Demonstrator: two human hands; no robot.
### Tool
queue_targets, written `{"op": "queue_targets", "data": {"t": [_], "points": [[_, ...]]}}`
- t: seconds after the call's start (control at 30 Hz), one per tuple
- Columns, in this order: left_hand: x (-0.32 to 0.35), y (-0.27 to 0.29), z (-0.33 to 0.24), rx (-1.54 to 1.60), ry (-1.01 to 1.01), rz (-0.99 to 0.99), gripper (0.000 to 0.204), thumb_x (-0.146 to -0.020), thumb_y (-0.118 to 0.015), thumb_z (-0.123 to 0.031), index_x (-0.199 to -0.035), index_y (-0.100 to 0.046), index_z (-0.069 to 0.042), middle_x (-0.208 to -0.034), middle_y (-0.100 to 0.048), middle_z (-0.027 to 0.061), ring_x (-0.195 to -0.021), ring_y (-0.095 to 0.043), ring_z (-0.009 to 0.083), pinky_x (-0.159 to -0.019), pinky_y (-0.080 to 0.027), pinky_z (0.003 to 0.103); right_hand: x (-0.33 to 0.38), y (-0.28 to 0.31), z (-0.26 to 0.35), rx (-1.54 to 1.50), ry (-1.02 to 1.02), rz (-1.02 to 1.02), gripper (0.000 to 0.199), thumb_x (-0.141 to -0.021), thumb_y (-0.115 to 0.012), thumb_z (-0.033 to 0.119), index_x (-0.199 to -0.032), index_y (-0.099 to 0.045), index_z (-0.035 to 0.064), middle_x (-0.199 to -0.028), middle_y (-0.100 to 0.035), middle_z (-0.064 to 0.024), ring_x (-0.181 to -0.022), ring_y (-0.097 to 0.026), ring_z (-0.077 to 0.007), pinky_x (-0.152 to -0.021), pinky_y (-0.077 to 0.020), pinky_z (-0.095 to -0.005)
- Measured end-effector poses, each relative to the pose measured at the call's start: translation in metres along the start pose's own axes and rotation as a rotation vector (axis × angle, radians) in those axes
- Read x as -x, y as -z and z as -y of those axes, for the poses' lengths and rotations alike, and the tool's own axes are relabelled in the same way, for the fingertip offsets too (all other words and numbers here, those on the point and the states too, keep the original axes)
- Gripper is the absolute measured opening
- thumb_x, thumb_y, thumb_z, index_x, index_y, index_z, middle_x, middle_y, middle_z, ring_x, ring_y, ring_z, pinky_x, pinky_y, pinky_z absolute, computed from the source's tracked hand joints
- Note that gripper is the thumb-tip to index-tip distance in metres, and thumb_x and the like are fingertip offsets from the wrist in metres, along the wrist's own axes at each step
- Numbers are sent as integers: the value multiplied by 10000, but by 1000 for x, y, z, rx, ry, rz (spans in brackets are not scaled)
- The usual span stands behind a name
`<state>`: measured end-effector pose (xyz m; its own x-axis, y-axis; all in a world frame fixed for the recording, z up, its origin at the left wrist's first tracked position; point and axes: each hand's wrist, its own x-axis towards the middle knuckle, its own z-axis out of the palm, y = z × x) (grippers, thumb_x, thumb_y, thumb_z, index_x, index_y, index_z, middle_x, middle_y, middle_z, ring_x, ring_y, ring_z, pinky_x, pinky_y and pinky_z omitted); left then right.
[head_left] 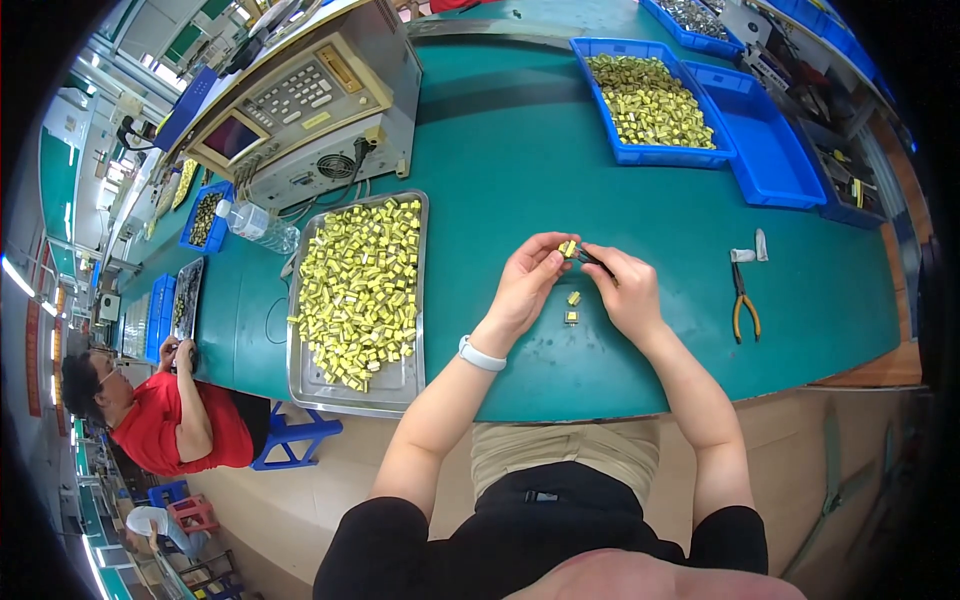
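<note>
Over the green table, my left hand (528,285) pinches a small yellow-wrapped transformer (568,249) between thumb and fingers. My right hand (630,293) is closed on a slim dark tool that looks like tweezers (594,262), its tip at the transformer. Just below my hands lie two more pieces, a yellow one (573,298) and one with a dark base (572,318). To the left, a metal tray (423,300) holds a large heap of yellow transformers (360,275).
Pliers with orange handles (740,310) and small whitish pieces (742,255) lie at right. A blue bin (668,156) of transformers and another blue bin (780,190) stand far right. A bench instrument (300,110) and plastic bottle (262,228) stand far left. A co-worker (185,425) sits left.
</note>
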<state>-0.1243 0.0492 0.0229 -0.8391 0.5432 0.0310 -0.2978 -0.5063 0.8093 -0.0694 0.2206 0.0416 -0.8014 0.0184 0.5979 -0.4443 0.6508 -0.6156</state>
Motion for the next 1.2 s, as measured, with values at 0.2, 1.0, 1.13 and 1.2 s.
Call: {"op": "queue_targets", "data": {"t": [0.2,1.0,1.13,1.2], "points": [[0,2,1,17,4,-1,300,-984,-584,-114,-1261,-549,-4,-1269,-600,108,-1094,-578,151,-983,-462,297,0,-1,0,9,10,-7,194,-841,-710,72,-1010,-674,-15,-913,-707,-160,-764,-689,-317,-662,-536,-363],[0,-1,1,-130,64,-108,273,-1053,-435,-269,-1067,-590,-45,-855,-568,20,-764,-520,89,-718,-447,239,0,1,1,-1,29,94,167,-859,-686,89,-1002,-691,4,-908,-716,-128,-766,-690,-296,-666,-530,-362],[0,-1,2,-143,83,-106,277,-1048,-467,-285,-1071,-578,-33,-839,-569,20,-753,-520,92,-728,-464,253,0,0,0,44,56,91,155,-851,-687,96,-987,-695,20,-877,-712,-112,-736,-680,-292,-652,-521,-368],[1,-3,1,-139,86,-110,278,-1049,-464,-284,-1068,-577,-31,-833,-565,18,-751,-520,91,-730,-465,254,0,1,0,57,66,88,154,-849,-687,98,-984,-697,25,-866,-709,-108,-726,-675,-290,-646,-517,-369]]}}
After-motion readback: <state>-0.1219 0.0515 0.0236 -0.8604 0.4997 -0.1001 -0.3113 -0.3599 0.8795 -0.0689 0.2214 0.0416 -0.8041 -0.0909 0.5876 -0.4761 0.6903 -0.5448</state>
